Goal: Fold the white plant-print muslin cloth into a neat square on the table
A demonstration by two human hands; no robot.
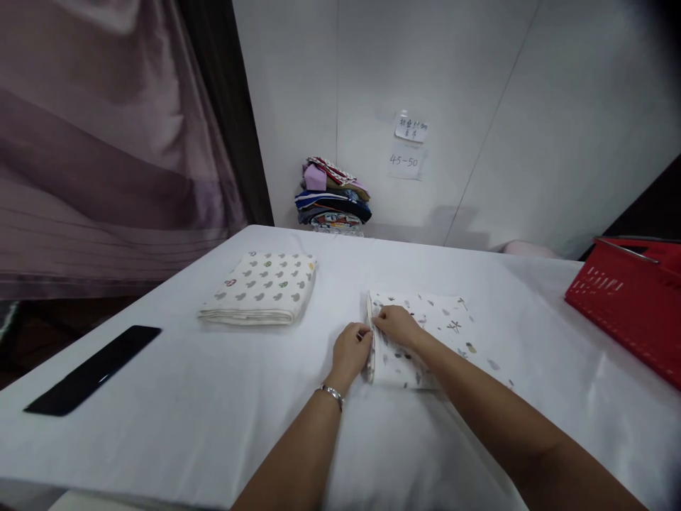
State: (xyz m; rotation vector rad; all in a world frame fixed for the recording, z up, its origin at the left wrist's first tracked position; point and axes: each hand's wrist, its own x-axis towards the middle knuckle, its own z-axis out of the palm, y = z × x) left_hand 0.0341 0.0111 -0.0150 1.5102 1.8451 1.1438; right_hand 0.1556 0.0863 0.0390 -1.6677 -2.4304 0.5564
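Observation:
A white cloth (pixel 452 326) printed with small grey and brown figures lies partly folded on the white-covered table. My left hand (pixel 351 351) is closed at the cloth's left folded edge, fingers pinching it from the outer side. Just beyond, my right hand (pixel 396 324) rests over the cloth, its fingers closed on the same edge. My fingertips hide part of that edge. To the left sits a neatly folded white cloth (pixel 266 284) with grey mushroom-like prints, touched by neither hand.
A black flat strip (pixel 96 369) lies on the table (pixel 213 383) at left. A red plastic basket (pixel 633 298) stands at the right edge. Behind, a stack of folded fabrics (pixel 333 195) is against the wall, below paper notes (pixel 407 160). A mauve curtain (pixel 106 142) hangs at left.

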